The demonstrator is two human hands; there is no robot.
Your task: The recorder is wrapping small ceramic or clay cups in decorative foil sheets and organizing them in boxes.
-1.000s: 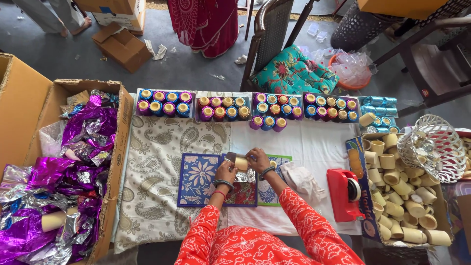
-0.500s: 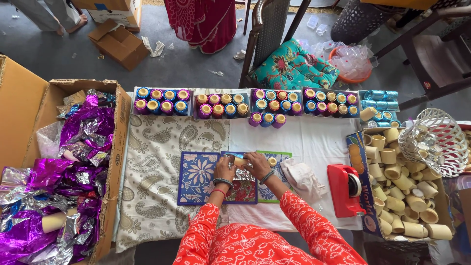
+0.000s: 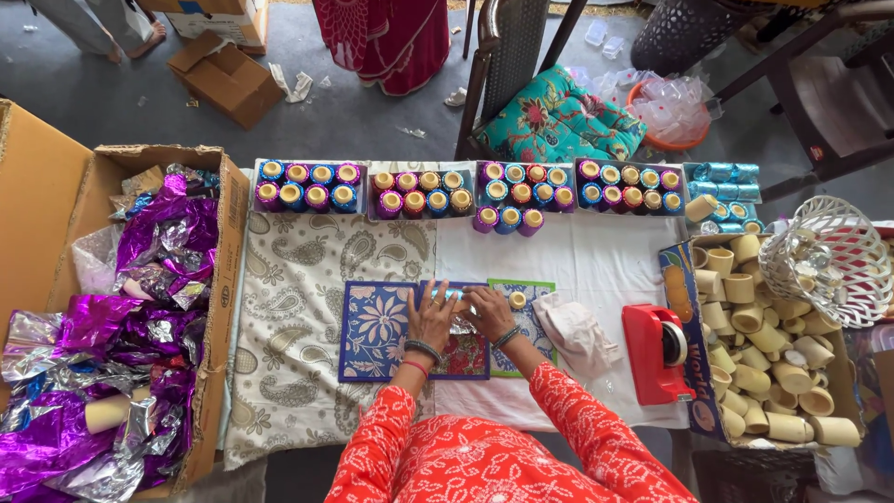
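Foil-wrapping of cardboard tubes at a cloth-covered table (image 3: 596, 270), seen from the head camera.

Both hands met over the patterned mats (image 3: 377, 328): the left hand (image 3: 431, 319) lay with fingers spread flat, and the right hand (image 3: 487, 312) had its fingers curled onto a small silvery foil piece (image 3: 460, 323) held between the two hands; whether a tube lay inside it could not be told. One bare tube (image 3: 517, 300) stood just right of the right hand. Beyond the mats, along the far table edge, four trays of finished foil-covered tubes (image 3: 466, 191) stood filled, three more wrapped ones (image 3: 507, 220) standing loose before them. Right of the mats, past a red tape dispenser (image 3: 656, 352), a box of bare tubes (image 3: 759, 345) remained largely full, suggesting much work left. Left of the mats, a carton of purple foil (image 3: 140, 317) held ample stock.
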